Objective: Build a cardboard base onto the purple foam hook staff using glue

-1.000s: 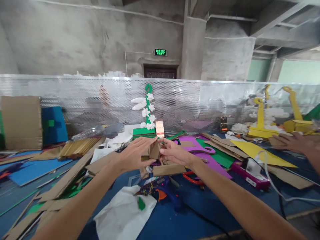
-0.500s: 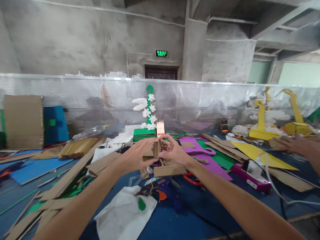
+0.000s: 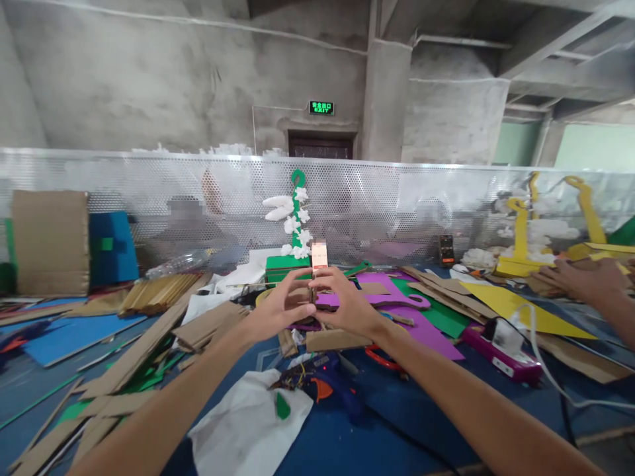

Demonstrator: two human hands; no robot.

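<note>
Brown cardboard piece [image 3: 312,293], green stand [image 3: 284,263], white flowers [image 3: 292,226], purple sheet [image 3: 421,334], blue glue gun [image 3: 344,391], dotted silver panel [image 3: 238,192]

The cardboard piece [image 3: 312,291] between the hands has turned: a second ago a broad folded face shows, half a second ago a narrower one, and now only a thin dark edge, running roughly from twelve to six o'clock. The left hand [image 3: 278,307] has its thumb raised higher, towards twelve o'clock, and its fingers spread further apart. The right hand [image 3: 347,304] sits slightly further towards nine o'clock, and purple sheet [image 3: 327,301] now shows through the gap inside its thumb. At three o'clock, the co-worker's hand [image 3: 592,281] is more curled, and a flat yellow piece [image 3: 610,248] now appears at one o'clock from it.
</note>
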